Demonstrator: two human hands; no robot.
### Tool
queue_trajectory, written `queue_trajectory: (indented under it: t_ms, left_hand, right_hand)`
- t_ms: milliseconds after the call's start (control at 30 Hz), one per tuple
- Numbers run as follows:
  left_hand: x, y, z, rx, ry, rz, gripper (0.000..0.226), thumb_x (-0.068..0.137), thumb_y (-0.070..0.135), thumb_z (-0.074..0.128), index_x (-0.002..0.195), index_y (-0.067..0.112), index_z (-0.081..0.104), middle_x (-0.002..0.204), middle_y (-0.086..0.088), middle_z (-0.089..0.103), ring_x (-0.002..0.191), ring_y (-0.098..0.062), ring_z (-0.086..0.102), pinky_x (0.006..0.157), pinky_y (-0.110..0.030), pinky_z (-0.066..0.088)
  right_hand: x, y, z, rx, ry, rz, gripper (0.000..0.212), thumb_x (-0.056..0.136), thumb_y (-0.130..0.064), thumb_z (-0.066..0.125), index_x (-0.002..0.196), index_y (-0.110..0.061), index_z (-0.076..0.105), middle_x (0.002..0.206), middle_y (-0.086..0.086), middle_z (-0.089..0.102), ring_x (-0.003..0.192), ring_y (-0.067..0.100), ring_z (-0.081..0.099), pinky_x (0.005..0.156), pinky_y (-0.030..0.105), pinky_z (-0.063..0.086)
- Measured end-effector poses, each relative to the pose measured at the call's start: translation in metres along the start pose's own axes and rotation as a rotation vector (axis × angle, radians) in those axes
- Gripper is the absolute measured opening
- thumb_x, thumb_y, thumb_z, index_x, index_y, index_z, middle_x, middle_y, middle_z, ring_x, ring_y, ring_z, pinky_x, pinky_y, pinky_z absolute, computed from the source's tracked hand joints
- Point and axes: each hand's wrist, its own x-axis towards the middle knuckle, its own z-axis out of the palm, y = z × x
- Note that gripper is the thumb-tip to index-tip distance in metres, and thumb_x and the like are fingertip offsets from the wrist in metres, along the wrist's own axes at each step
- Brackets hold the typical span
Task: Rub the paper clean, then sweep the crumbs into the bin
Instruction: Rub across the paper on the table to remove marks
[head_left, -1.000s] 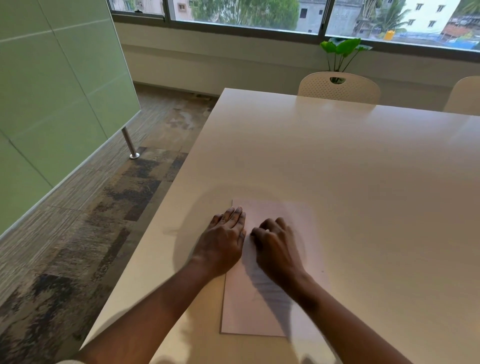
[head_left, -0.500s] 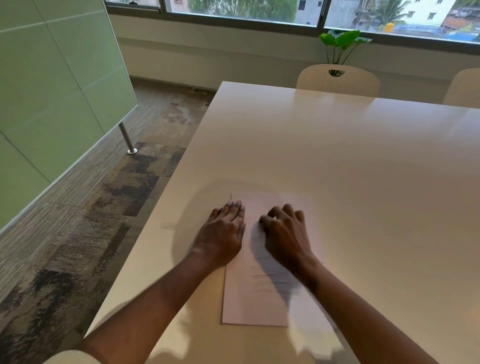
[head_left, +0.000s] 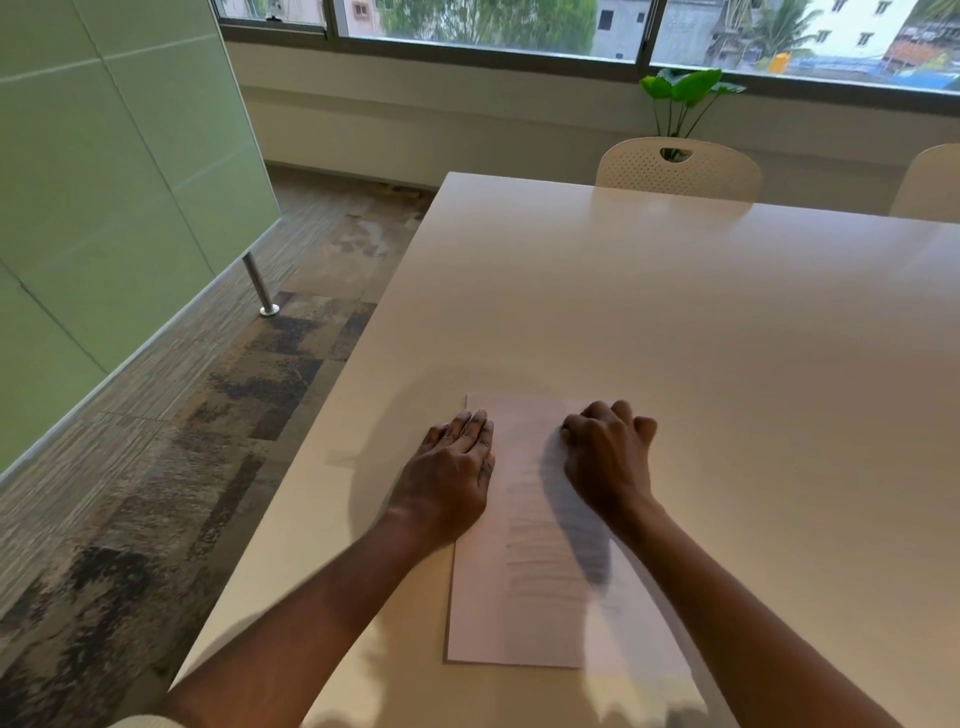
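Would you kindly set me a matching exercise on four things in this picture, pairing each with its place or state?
Column one:
1. left hand
2. right hand
3. paper
4. plant

Column two:
A. behind a chair, by the window
B. flat, palm down, on the paper's left edge
C. fingers curled, at the paper's far right corner
D. flat on the table, faint lines on it

Pairs: 1-B, 2-C, 3-D, 4-A.
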Motion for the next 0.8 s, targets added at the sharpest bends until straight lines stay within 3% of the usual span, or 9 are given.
queue_trajectory:
  t_ms: [167, 333, 500, 667, 800]
  left_hand:
    - [0.002, -0.001, 0.001, -0.011, 0.005, -0.004, 0.055, 0.107, 0.036, 0.026, 0.159, 0.017, 0.024, 0.166, -0.001, 0.021, 0.154, -0.013, 0.012, 0.124, -0.032, 0.007]
    - [0.001, 0.0, 0.0, -0.001, 0.011, 0.003, 0.054, 0.107, 0.034, 0.028, 0.158, 0.016, 0.028, 0.166, -0.002, 0.024, 0.154, -0.014, 0.015, 0.125, -0.031, 0.011]
    - [0.0, -0.001, 0.001, -0.015, 0.011, -0.007, 0.055, 0.107, 0.037, 0.025, 0.158, 0.017, 0.026, 0.166, -0.002, 0.023, 0.154, -0.013, 0.013, 0.125, -0.032, 0.009]
    - [0.0, 0.0, 0.001, -0.002, 0.017, 0.002, 0.054, 0.107, 0.035, 0.027, 0.157, 0.016, 0.029, 0.165, -0.002, 0.026, 0.153, -0.014, 0.016, 0.125, -0.032, 0.012]
    - [0.0, -0.001, 0.002, -0.011, 0.01, -0.011, 0.054, 0.107, 0.037, 0.026, 0.158, 0.017, 0.028, 0.165, -0.002, 0.025, 0.154, -0.014, 0.015, 0.125, -0.032, 0.01]
  right_hand:
    - [-0.029, -0.024, 0.012, 0.075, -0.008, -0.31, 0.019, 0.087, -0.022, 0.063, 0.103, -0.026, 0.073, 0.102, -0.001, 0.066, 0.092, 0.019, 0.047, 0.075, 0.034, 0.021]
    - [0.007, 0.001, 0.004, 0.048, 0.013, 0.048, 0.024, 0.09, -0.016, 0.057, 0.105, -0.024, 0.074, 0.108, -0.001, 0.066, 0.101, 0.025, 0.048, 0.082, 0.04, 0.03]
    - [-0.014, -0.03, 0.014, 0.078, -0.015, -0.249, 0.018, 0.087, -0.017, 0.064, 0.101, -0.023, 0.073, 0.101, 0.001, 0.065, 0.092, 0.018, 0.045, 0.076, 0.035, 0.024]
    - [0.021, -0.005, 0.006, 0.023, 0.004, 0.014, 0.025, 0.091, -0.016, 0.054, 0.105, -0.023, 0.073, 0.108, 0.001, 0.064, 0.101, 0.025, 0.048, 0.083, 0.041, 0.033]
    - [0.006, -0.026, 0.013, 0.082, -0.002, -0.186, 0.018, 0.093, -0.016, 0.059, 0.1, -0.021, 0.073, 0.102, 0.002, 0.065, 0.092, 0.02, 0.047, 0.078, 0.038, 0.036]
